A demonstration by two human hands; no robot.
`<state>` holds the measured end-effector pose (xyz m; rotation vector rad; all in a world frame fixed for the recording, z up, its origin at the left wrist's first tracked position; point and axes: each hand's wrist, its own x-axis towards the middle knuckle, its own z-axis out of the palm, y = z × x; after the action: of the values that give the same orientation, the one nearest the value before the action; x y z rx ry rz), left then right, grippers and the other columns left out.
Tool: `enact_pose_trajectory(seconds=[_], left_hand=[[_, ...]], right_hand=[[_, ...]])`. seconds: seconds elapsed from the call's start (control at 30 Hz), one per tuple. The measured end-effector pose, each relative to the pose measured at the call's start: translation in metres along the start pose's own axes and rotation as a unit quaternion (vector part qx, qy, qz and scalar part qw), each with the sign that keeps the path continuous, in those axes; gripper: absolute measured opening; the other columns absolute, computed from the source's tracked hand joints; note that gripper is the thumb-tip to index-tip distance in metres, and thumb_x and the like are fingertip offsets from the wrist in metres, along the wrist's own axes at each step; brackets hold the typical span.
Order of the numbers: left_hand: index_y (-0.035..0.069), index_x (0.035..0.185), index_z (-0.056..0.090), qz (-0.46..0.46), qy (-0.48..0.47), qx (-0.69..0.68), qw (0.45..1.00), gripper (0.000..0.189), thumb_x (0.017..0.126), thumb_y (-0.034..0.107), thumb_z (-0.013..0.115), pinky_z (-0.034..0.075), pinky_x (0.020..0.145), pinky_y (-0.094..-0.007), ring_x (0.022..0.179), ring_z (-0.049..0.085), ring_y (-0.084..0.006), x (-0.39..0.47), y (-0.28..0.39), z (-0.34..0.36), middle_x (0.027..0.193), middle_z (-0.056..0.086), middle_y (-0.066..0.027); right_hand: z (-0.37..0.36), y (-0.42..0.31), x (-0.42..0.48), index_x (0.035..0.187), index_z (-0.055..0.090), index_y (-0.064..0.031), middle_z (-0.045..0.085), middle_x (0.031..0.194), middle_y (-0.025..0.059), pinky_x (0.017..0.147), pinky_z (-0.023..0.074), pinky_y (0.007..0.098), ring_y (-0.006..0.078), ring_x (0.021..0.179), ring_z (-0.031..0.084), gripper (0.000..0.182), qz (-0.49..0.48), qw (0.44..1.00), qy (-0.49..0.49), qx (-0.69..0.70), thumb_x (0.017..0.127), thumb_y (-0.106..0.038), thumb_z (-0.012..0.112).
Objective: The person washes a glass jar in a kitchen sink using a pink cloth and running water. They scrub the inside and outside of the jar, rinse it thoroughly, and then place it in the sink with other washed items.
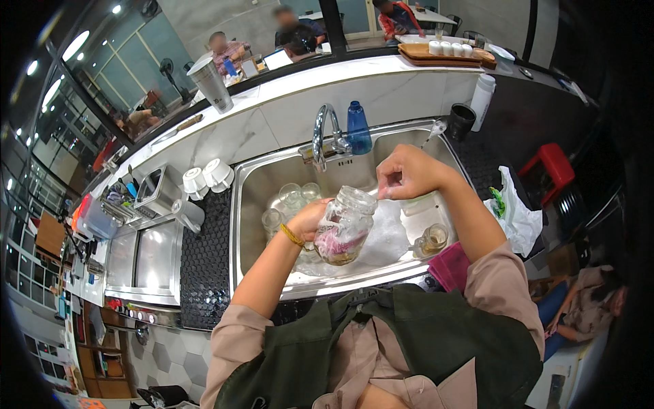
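Observation:
My left hand grips a clear glass jar above the stainless steel sink. White suds and something pink show in the jar, whose mouth tilts up. My right hand is curled just right of the jar's rim, fingers bent; a thin thing seems to lie at its fingertips, but what it is cannot be told. White foam lies in the sink below. Several glasses stand in the sink's left part, and a glass mug lies at its right.
A chrome faucet and a blue bottle stand behind the sink. White cups and a grey mug are at the left. A black cup, white bottle, plastic bag and pink cloth are at the right.

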<state>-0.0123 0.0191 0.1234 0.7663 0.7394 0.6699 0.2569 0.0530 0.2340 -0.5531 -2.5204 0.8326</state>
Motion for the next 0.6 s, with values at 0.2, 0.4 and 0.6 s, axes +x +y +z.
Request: enact_pose_trajectory(seconds=[0.2, 0.4, 0.6], left_hand=[[-0.004, 0.113, 0.061, -0.003, 0.023, 0.034, 0.999, 0.023, 0.095, 0.007, 0.052, 0.058, 0.078, -0.0332, 0.088, 0.068, -0.0188, -0.001, 0.0, -0.003, 0.104, 0.067, -0.0115], [-0.004, 0.109, 0.062, 0.007, 0.007, 0.017, 1.0, 0.021, 0.094, 0.006, 0.052, 0.057, 0.077, -0.031, 0.086, 0.068, -0.0178, 0.002, 0.001, -0.005, 0.101, 0.068, -0.0121], [-0.003, 0.095, 0.062, 0.11, 0.103, 0.114, 0.982, 0.014, 0.093, 0.008, 0.053, 0.049, 0.062, -0.0246, 0.07, 0.06, -0.0101, 0.004, 0.004, 0.006, 0.084, 0.066, -0.005]], right_hand=[[0.004, -0.007, -0.004, 0.073, 0.07, -0.0084, 0.063, 0.061, 0.0067, 0.051, 0.0448, 0.0288, 0.0191, 0.053, 0.059, 0.01, 0.013, 0.998, 0.006, -0.054, 0.07, -0.018, 0.073], [0.008, -0.003, -0.007, 0.073, 0.07, -0.0088, 0.064, 0.062, 0.007, 0.052, 0.0454, 0.0295, 0.0194, 0.054, 0.06, 0.009, 0.014, 0.999, 0.039, -0.026, 0.07, -0.017, 0.073], [0.02, -0.014, -0.002, 0.077, 0.069, -0.0122, 0.068, 0.07, 0.0061, 0.059, 0.0494, 0.0337, 0.0252, 0.064, 0.065, 0.007, 0.034, 0.995, 0.041, -0.082, 0.073, -0.018, 0.07]])
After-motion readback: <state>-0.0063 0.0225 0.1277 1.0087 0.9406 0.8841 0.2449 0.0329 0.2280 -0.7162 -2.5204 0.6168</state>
